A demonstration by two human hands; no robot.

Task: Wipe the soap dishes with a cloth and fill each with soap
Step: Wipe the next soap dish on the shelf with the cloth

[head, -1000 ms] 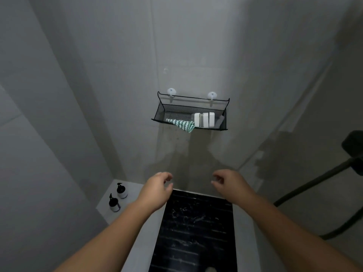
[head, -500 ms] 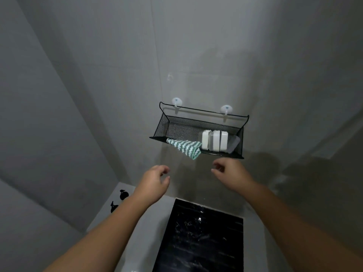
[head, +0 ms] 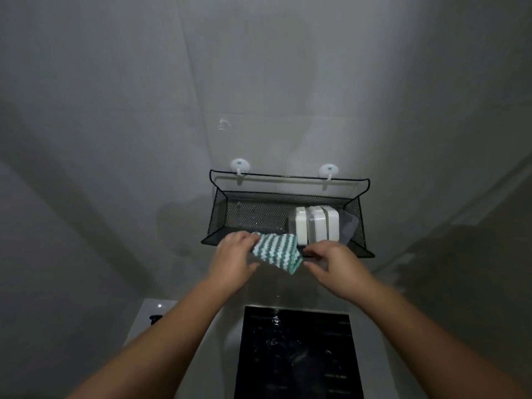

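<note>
Grey wall tiles (head: 115, 139) fill the background, with a white ledge (head: 149, 309) low at our left. Our left hand (head: 233, 262) grips the left end of a green-and-white striped cloth (head: 276, 251), fingers over it and thumb beneath. The cloth hangs over the front rim of a black mesh basket (head: 247, 214) hung on two white hooks (head: 239, 165). White soap dishes (head: 316, 223) stand on edge inside the basket, right of the cloth. Our right hand (head: 338, 263) hovers just beside the cloth's right corner, fingers loosely curved, thumb apart; whether it touches we cannot tell.
</note>
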